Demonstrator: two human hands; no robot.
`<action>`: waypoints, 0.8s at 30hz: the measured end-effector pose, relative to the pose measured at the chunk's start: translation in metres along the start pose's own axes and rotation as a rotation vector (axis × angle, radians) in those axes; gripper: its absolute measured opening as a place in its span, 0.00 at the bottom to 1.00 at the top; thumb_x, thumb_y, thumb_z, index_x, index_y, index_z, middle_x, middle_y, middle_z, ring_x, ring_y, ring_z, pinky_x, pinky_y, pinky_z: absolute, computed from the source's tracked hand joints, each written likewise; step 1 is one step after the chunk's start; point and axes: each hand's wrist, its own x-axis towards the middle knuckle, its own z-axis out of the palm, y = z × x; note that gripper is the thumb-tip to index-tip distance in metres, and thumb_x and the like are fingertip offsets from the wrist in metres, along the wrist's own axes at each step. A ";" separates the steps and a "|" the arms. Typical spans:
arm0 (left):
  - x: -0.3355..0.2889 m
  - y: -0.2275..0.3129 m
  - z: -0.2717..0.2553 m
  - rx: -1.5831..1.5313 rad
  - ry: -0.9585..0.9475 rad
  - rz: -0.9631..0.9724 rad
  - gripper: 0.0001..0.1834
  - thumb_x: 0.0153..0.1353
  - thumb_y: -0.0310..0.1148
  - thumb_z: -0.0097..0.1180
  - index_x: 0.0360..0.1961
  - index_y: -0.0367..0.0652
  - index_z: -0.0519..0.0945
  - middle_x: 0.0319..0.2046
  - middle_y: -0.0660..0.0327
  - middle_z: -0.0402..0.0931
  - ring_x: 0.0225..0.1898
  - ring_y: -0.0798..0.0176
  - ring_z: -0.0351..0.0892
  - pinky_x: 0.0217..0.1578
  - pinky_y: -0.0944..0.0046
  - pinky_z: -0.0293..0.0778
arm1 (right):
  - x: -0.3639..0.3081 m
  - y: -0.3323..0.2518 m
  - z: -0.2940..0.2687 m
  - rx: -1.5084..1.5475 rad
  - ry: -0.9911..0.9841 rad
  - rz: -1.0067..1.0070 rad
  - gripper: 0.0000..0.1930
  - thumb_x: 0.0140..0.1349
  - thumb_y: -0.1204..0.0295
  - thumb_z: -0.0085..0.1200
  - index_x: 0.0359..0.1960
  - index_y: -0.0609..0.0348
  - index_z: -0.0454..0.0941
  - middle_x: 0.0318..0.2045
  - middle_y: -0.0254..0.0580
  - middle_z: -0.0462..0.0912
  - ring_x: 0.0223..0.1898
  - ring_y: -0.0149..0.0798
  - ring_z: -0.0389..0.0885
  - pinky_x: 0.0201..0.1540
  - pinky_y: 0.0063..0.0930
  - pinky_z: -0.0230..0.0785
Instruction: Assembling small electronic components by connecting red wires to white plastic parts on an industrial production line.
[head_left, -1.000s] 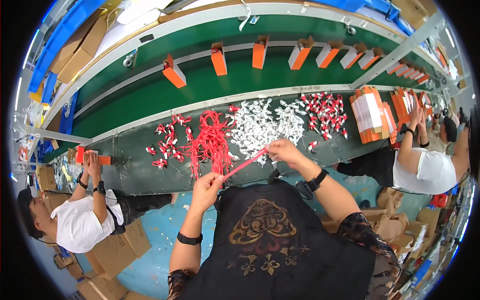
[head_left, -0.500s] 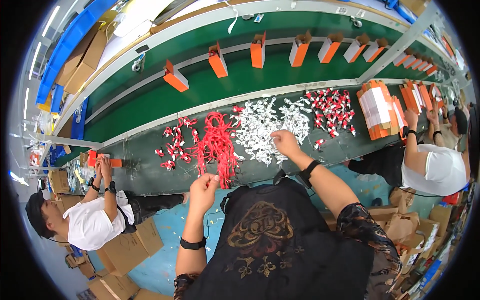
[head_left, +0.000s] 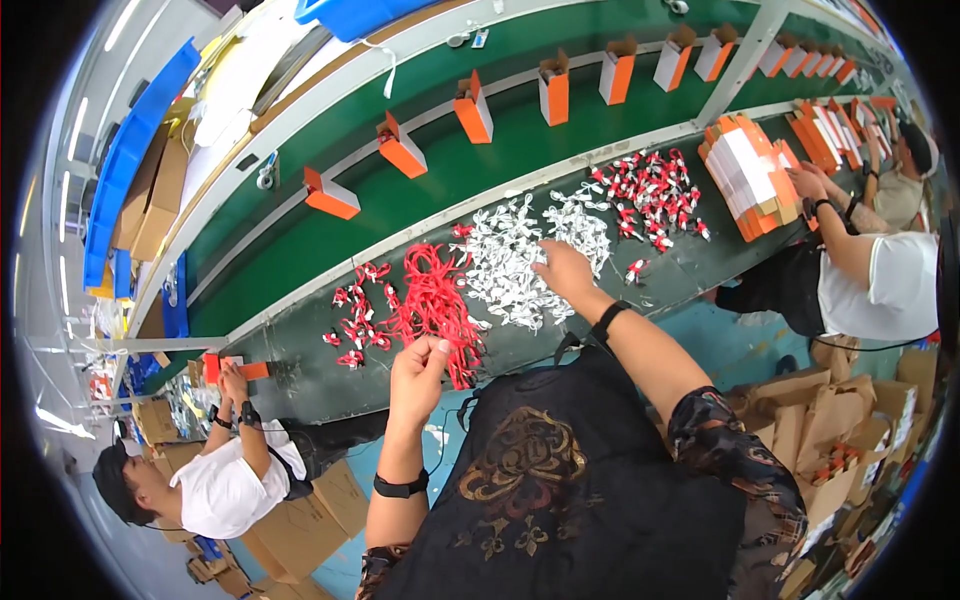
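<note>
At about 8 o'clock a seated co-worker in a white shirt holds an orange-and-white box up in both hands at the edge of the dark worktable. Above, along the green conveyor belt, open orange-and-white cartons stand spaced out from 10 o'clock toward 1 o'clock.

Near the centre, the person's left hand is closed, fingers pinched around the lower end of a bunch of red cords — the bunch fans out over the table just above the hand. Small red-and-white pieces lie scattered just to its 9 o'clock side.

Right of the cords, the right hand rests palm down, fingers loosely curled on the pile of white pieces; whether it has hold of one I cannot tell. A black band sits on each wrist.

Toward 1 o'clock lies another cluster of red-and-white pieces, then a stack of flat orange cartons — a second co-worker's hand touches it at 2 o'clock.
</note>
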 end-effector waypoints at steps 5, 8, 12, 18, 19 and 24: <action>0.003 0.009 -0.005 0.000 0.003 0.037 0.10 0.69 0.33 0.52 0.31 0.40 0.78 0.21 0.76 0.65 0.24 0.81 0.58 0.24 0.74 0.56 | 0.014 0.006 0.017 -0.044 0.001 0.156 0.15 0.56 0.65 0.60 0.45 0.53 0.81 0.43 0.52 0.81 0.47 0.52 0.80 0.48 0.44 0.73; 0.002 0.019 -0.006 -0.098 0.018 0.021 0.10 0.69 0.33 0.51 0.31 0.42 0.77 0.20 0.77 0.63 0.21 0.82 0.54 0.21 0.75 0.51 | 0.017 0.025 0.018 0.132 0.169 0.138 0.12 0.56 0.68 0.59 0.42 0.55 0.81 0.39 0.54 0.82 0.43 0.53 0.81 0.47 0.43 0.73; 0.007 0.017 -0.012 -0.140 0.062 0.053 0.10 0.68 0.32 0.53 0.32 0.37 0.79 0.21 0.75 0.68 0.24 0.81 0.59 0.24 0.75 0.56 | 0.002 -0.014 -0.028 0.478 0.141 0.161 0.11 0.61 0.72 0.55 0.45 0.58 0.75 0.34 0.48 0.82 0.36 0.44 0.81 0.39 0.34 0.72; 0.019 0.054 -0.014 0.148 -0.105 0.103 0.10 0.67 0.33 0.54 0.32 0.37 0.79 0.20 0.74 0.68 0.24 0.80 0.61 0.24 0.74 0.59 | -0.007 -0.103 -0.077 0.766 -0.194 -0.226 0.10 0.61 0.71 0.61 0.42 0.61 0.78 0.26 0.33 0.78 0.29 0.25 0.75 0.35 0.22 0.70; 0.021 0.057 -0.015 0.239 -0.138 0.138 0.10 0.67 0.33 0.55 0.32 0.37 0.79 0.20 0.73 0.68 0.23 0.79 0.61 0.24 0.74 0.60 | -0.009 -0.120 -0.083 0.771 -0.191 -0.226 0.10 0.61 0.71 0.61 0.42 0.61 0.78 0.26 0.33 0.78 0.29 0.25 0.75 0.35 0.22 0.70; 0.027 0.076 -0.015 0.368 -0.117 0.185 0.10 0.66 0.34 0.56 0.33 0.37 0.80 0.20 0.67 0.75 0.23 0.76 0.69 0.26 0.71 0.68 | -0.030 -0.169 -0.101 0.697 -0.513 -0.374 0.11 0.60 0.68 0.63 0.39 0.63 0.82 0.28 0.34 0.83 0.26 0.25 0.77 0.31 0.23 0.70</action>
